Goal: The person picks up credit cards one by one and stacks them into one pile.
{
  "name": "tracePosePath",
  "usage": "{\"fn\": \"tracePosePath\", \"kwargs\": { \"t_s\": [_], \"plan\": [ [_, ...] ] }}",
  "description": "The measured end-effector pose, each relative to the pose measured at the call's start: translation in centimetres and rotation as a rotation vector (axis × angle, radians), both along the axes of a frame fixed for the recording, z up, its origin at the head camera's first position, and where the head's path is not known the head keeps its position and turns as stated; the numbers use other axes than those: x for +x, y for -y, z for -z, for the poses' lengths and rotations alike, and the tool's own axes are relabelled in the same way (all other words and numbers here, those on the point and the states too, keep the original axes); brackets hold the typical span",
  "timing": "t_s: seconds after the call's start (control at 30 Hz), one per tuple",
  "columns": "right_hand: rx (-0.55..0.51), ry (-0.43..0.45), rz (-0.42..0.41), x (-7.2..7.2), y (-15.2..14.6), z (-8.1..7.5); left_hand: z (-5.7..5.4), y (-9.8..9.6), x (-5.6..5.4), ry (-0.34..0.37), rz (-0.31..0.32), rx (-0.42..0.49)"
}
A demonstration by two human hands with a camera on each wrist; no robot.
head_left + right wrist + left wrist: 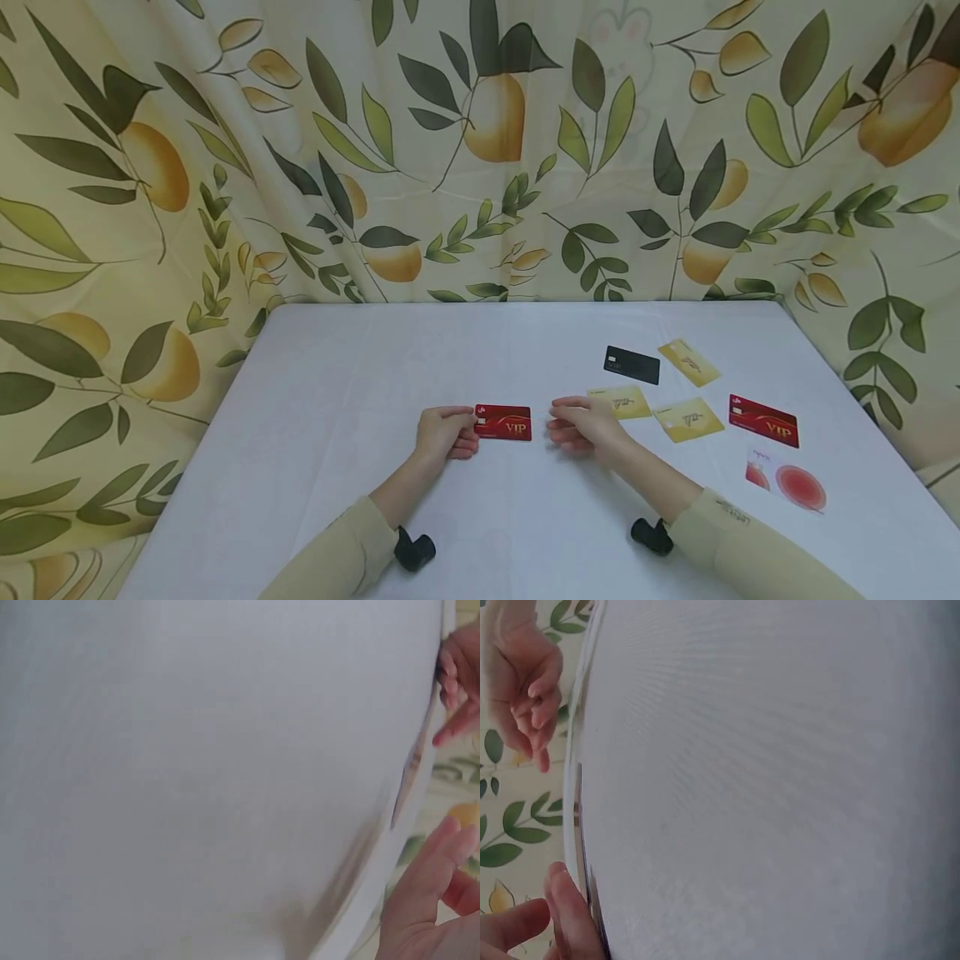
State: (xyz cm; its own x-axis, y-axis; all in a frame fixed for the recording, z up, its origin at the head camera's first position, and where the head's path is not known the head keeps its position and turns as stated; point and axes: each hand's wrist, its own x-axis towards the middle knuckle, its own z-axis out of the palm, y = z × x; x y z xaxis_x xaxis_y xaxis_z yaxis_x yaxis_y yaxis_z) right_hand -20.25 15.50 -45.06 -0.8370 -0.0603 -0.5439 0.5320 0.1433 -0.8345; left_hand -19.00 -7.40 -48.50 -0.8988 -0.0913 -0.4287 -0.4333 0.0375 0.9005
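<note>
A red VIP card [504,423] lies on the white table between the two hands. My left hand [441,432] is at the card's left edge, its fingertips touching it. In the left wrist view the thumb stands apart from the fingers [574,919] beside the card, which shows only as a thin edge. To the card's right, apart from it, my right hand [587,427] holds nothing; its fingers are loosely bent toward the card. Behind the right hand lies a yellow card [630,403], partly hidden.
On the right lie a black card [632,366], two more yellow cards [690,363] [688,420], another red VIP card [763,421] and a white card [801,487] with a pink-red circle. A leaf-and-fruit curtain [450,192] hangs behind the table [337,367].
</note>
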Motion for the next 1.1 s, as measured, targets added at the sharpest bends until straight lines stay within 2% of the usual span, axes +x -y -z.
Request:
{"fn": "tracePosePath", "kwargs": {
  "t_s": [0.23,0.47,0.6,0.87,1.1],
  "plan": [
    [-0.086,0.008,0.026,-0.9,-3.9,-0.9,-1.4,-1.5,0.2,0.037,0.019,0.126],
    [-0.184,0.051,0.117,-1.8,-7.8,-2.0,-2.3,-4.7,-0.3,0.036,0.058,0.239],
    [-0.184,0.063,0.136,-2.2,-9.4,-2.2,-2.7,-6.7,-0.9,0.036,0.065,0.278],
    [-0.109,0.082,0.167,-2.9,-12.1,-2.1,-2.5,-10.7,-1.7,0.058,0.000,0.304],
    [-0.073,0.079,0.159,-3.2,-13.9,-1.7,-2.1,-13.7,-2.0,0.090,-0.064,0.267]
  ]
}}
